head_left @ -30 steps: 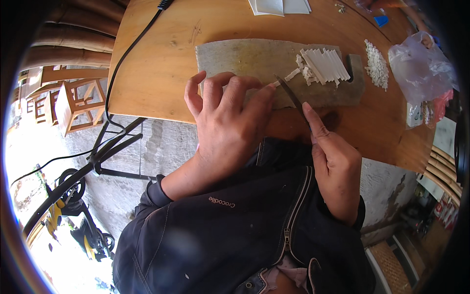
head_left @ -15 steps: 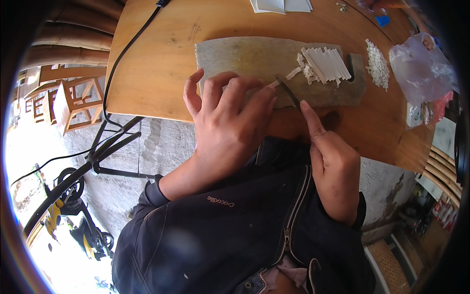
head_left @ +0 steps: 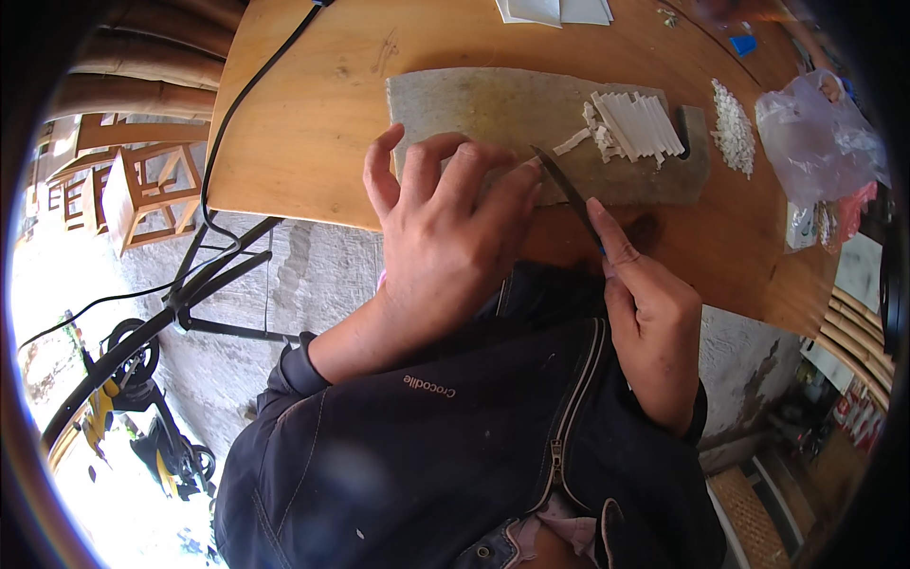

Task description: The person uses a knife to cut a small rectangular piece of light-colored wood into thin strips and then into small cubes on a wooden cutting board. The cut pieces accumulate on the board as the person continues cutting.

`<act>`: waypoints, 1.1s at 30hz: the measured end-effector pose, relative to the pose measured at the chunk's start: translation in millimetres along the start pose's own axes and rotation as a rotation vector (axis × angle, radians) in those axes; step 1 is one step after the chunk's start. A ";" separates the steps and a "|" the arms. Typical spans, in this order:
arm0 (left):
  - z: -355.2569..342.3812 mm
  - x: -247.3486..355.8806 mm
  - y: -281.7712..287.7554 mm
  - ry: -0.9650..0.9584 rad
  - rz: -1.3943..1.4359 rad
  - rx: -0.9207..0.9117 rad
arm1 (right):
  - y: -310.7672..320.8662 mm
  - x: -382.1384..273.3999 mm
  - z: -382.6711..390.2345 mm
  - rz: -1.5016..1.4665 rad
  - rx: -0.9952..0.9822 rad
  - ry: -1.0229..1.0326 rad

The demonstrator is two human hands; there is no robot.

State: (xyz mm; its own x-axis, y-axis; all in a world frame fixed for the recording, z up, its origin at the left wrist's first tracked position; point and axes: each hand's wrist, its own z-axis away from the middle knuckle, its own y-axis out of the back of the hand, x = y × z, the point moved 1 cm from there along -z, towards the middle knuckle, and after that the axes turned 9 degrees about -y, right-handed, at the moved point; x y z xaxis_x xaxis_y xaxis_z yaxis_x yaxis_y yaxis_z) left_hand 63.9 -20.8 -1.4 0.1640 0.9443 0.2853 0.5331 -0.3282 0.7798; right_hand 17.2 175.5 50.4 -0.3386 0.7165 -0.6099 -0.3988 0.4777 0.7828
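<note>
On a worn grey-brown cutting board [head_left: 464, 100] my left hand [head_left: 441, 218] rests near the front edge, index finger and thumb drawn together, the other fingers bent and spread. Whatever lies under those fingertips is hidden. My right hand [head_left: 649, 308] is closed round the handle of a knife [head_left: 567, 190], forefinger stretched along its back. The blade slants up and left, its tip close by my left fingertips. Farther right on the board, a row of thin white strips [head_left: 637, 125] lies side by side, with small white pieces [head_left: 601, 140] crumbled at its left end.
Right of the board are a heap of white bits [head_left: 732, 131] and a clear plastic bag [head_left: 810, 133]. White sheets [head_left: 559, 9] lie at the table's far edge, near a blue piece [head_left: 743, 45]. A black cable [head_left: 248, 90] crosses the left side. Another person's arm [head_left: 806, 43] shows far right.
The knife has shifted slightly, its tip still beside my left fingertips. A pale bit seen at those fingertips earlier no longer shows. The whole view has moved a little.
</note>
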 end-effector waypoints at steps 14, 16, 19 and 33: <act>5.8 -3.3 2.0 -0.024 0.025 -0.004 | 3.9 -3.3 -2.8 0.010 -0.012 -0.036; 6.5 -3.4 -0.1 -0.031 0.012 0.006 | 2.3 -1.4 -1.8 -0.023 -0.006 -0.047; 4.7 -2.4 1.4 -0.021 0.011 0.003 | 1.7 -3.4 -0.1 -0.035 -0.008 0.013; 5.1 -3.9 2.0 -0.017 0.037 -0.004 | -5.1 -11.8 -0.3 0.118 0.018 0.000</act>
State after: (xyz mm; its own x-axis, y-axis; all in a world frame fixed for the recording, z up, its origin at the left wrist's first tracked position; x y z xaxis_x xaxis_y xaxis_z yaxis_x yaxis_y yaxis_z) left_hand 68.6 -25.1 -3.8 0.1977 0.9319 0.3041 0.5227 -0.3627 0.7715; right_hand 22.9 164.5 53.6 -0.3827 0.7682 -0.5133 -0.3408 0.3990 0.8513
